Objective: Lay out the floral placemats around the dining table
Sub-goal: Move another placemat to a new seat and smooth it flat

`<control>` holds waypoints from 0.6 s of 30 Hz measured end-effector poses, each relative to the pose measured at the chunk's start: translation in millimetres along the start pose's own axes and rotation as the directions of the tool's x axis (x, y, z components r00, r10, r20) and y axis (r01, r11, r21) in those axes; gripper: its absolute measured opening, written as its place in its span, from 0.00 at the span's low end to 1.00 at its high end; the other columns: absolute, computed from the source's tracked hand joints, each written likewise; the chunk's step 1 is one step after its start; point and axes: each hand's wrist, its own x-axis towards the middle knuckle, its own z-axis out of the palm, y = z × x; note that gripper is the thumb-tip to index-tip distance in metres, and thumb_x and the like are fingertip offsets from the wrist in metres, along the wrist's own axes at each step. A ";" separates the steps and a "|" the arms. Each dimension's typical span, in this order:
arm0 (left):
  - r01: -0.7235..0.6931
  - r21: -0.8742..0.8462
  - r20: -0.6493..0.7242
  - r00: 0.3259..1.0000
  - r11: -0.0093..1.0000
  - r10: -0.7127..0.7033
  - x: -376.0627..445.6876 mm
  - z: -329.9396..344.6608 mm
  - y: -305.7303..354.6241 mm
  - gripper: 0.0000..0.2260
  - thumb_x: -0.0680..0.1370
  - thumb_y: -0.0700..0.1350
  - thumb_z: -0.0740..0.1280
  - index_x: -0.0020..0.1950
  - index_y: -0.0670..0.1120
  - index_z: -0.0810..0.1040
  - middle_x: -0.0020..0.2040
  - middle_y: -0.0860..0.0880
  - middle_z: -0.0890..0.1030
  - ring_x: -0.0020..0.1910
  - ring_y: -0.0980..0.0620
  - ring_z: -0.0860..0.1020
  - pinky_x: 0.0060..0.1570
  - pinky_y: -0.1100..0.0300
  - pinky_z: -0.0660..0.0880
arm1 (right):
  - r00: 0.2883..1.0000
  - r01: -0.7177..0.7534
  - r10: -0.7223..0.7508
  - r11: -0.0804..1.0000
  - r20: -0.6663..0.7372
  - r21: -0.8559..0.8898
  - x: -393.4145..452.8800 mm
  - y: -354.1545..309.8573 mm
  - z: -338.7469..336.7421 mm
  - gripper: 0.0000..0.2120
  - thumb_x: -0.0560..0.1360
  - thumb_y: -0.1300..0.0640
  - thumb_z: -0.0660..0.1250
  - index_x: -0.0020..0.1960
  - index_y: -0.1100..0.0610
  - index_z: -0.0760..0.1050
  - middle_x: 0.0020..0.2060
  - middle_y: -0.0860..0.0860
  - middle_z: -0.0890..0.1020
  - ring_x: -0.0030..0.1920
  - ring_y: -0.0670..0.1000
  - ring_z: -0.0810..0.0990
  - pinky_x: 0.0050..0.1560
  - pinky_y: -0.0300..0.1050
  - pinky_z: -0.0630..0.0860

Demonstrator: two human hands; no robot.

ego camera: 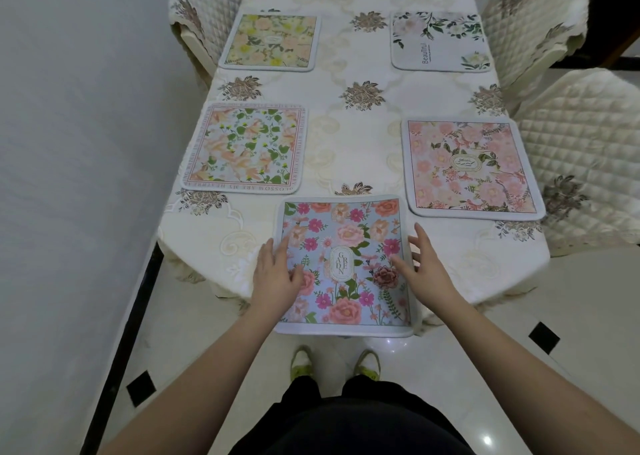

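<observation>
A blue placemat (346,233) with pink flowers and the word GARDEN lies at the near end of the dining table (360,132), its front edge hanging past the table's edge. My left hand (275,271) rests flat on its left border, fingers spread. My right hand (424,260) is open at its right border, fingers apart. Further placemats lie flat: a peach-and-green one (242,146) at mid left, a pink one (471,167) at mid right, a yellow-peach one (270,42) at far left, a white one (440,40) marked Beautiful at far right.
Quilted cream chairs stand at the far left (204,14), far right (533,21) and right side (588,149). A white wall runs along the left. My feet (334,364) stand on glossy tiled floor in front of the table.
</observation>
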 end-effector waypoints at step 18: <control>0.324 -0.713 0.191 0.943 0.622 -0.272 8.7 -34.3 -16.0 0.28 0.79 0.49 0.68 0.77 0.50 0.63 0.62 0.52 0.79 0.59 0.50 0.80 0.62 0.46 0.76 | 0.987 -0.137 0.129 0.987 0.096 0.079 -26.5 -37.5 17.3 0.22 0.76 0.45 0.68 0.68 0.43 0.67 0.58 0.45 0.81 0.55 0.50 0.82 0.58 0.56 0.79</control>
